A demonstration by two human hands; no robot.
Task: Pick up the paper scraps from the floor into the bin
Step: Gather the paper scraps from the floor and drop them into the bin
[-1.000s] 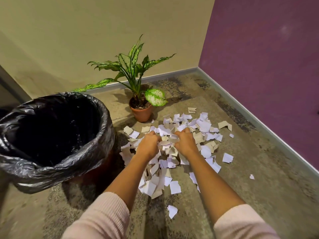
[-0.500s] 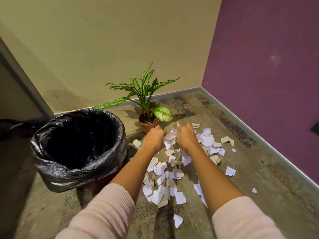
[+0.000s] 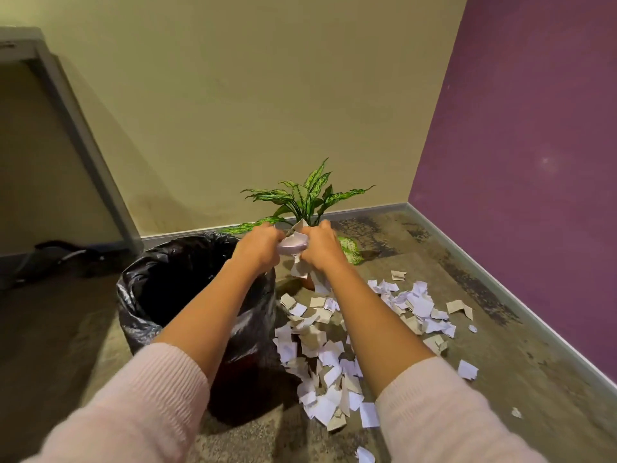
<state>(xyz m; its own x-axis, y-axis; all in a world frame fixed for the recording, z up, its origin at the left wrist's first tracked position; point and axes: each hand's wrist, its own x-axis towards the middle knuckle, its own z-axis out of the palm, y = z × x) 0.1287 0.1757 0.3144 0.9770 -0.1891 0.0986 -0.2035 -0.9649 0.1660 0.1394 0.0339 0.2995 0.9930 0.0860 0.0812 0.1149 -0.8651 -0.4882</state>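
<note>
White crumpled scraps (image 3: 293, 244) held between left grip (image 3: 258, 246) and right grip (image 3: 321, 249).

Fingertips of left hand (image 3: 258, 245) and right hand (image 3: 320, 247) buried in clutched scraps (image 3: 292, 243), plant pot (image 3: 309, 283) beneath the grip mostly hidden, bin (image 3: 160, 262) interior left of it too dark, sleeves (image 3: 133, 406) cut off below

One wide-angle view, worn on the head. Looking forward and down into the corner of beige painted wall (image 3: 250, 95) and purple painted wall (image 3: 534, 128). Close to left hand (image 3: 258, 245) and right hand (image 3: 320, 248); round black-bagged bin (image 3: 128, 295) and white torn paper scraps (image 3: 322, 357) below.
</note>
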